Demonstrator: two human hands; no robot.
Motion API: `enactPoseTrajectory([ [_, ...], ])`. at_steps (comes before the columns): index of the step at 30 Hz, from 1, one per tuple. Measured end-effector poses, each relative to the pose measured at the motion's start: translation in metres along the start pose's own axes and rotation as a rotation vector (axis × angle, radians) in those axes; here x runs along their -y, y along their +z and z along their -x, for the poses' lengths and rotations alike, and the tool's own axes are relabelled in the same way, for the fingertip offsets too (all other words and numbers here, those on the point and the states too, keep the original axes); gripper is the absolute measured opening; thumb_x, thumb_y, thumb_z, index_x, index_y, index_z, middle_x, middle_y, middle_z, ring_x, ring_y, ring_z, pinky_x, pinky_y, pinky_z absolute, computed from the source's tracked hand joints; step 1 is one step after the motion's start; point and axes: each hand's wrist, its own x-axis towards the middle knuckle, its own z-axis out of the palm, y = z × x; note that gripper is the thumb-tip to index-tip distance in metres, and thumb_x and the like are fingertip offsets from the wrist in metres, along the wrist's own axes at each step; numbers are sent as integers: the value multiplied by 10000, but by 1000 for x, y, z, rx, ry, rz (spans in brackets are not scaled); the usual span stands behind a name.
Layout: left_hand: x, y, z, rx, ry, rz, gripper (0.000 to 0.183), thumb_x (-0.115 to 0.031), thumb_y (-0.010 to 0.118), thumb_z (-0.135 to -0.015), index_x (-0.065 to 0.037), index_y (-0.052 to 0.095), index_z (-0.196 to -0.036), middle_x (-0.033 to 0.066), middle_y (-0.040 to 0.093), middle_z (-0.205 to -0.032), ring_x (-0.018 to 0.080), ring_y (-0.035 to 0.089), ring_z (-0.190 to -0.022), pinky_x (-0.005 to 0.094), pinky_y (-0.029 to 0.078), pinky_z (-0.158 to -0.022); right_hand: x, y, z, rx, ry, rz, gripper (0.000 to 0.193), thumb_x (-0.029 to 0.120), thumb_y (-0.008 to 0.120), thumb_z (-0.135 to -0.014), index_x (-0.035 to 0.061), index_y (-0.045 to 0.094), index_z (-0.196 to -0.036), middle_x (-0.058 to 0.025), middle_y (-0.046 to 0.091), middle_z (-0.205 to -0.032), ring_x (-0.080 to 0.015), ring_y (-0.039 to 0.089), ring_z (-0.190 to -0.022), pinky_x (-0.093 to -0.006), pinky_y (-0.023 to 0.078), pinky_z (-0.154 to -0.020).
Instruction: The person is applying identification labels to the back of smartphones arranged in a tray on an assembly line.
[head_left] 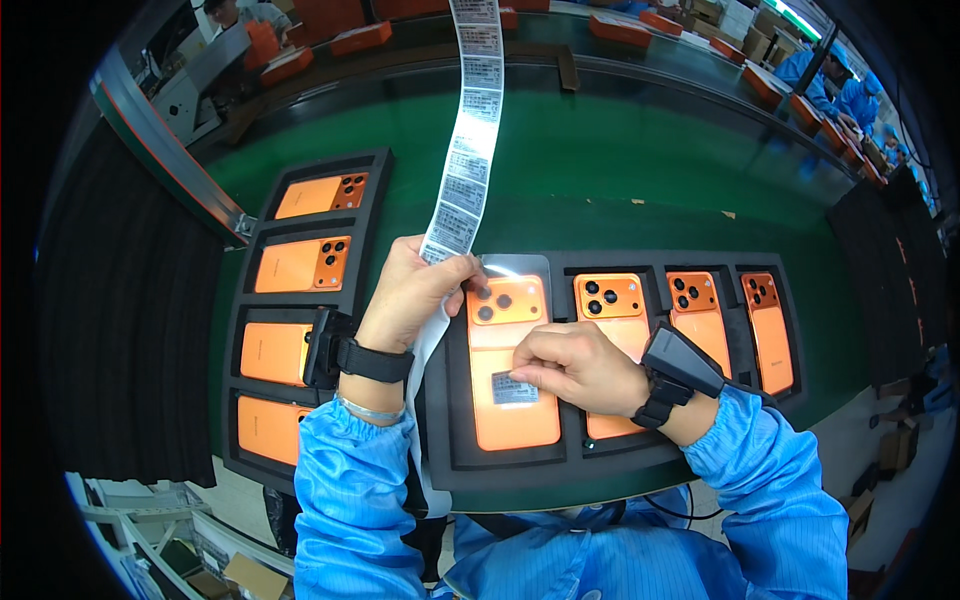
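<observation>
My left hand (435, 285) is closed around a long strip of printed labels (470, 170), which runs up to the far edge of the view; its pale tail hangs down past my left wrist. Beside those fingers, a clear film (525, 266) shows over the camera end of an orange phone (515, 345). That phone lies back up in a dark foam tray (455, 445). A grey printed label (517, 390) sits on the lower half of its back. My right hand (580, 368) has its fingers curled together, with the thumb and fingertip at the label's upper right corner.
More orange phones (697, 315) fill the slots to the right. A second foam tray (375, 190) with several orange phones stands at the left. Both trays rest on a green work surface (640, 150). Orange bins (620, 30) line the back; co-workers (855, 95) are at far right.
</observation>
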Motion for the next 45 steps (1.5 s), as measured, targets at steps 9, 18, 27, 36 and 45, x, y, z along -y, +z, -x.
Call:
enactPoseTrajectory([
  [9,-2,3,0,-27,-10,-19,84,-39,568,-763,27,612,-737,110,638,-673,72,516,-460,196,409,-433,-2,0,0,-10,-17,19,115,115,645,-809,16,589,-798,-74,605,-747,-212,593,-679,-305,465,-595],
  [18,4,-3,-2,-3,-11,-17,100,-53,590,-803,29,627,-846,109,655,-732,50,511,-442,165,408,-412,-2,-1,0,1,14,5,112,113,641,-813,14,589,-801,-71,606,-746,-205,597,-674,-296,474,-593],
  [27,4,-3,-2,-9,-15,-8,84,-39,585,-808,28,628,-834,108,657,-733,52,519,-442,166,415,-410,-3,1,0,-6,-3,21,116,115,639,-814,13,586,-801,-79,607,-754,-218,600,-685,-305,475,-602],
  [36,-3,1,0,-43,-22,8,78,-16,556,-756,38,612,-754,111,636,-692,88,550,-497,192,418,-436,-4,2,1,-16,-47,76,115,124,641,-812,22,589,-804,-87,601,-758,-230,604,-688,-308,482,-607],
  [45,-1,0,-5,-10,-6,6,82,-15,553,-763,40,609,-785,114,638,-683,102,532,-467,213,413,-427,10,-11,-15,-7,-247,769,560,475,735,-619,105,552,-997,-90,485,-1039,-291,460,-1017,-398,386,-771],
])
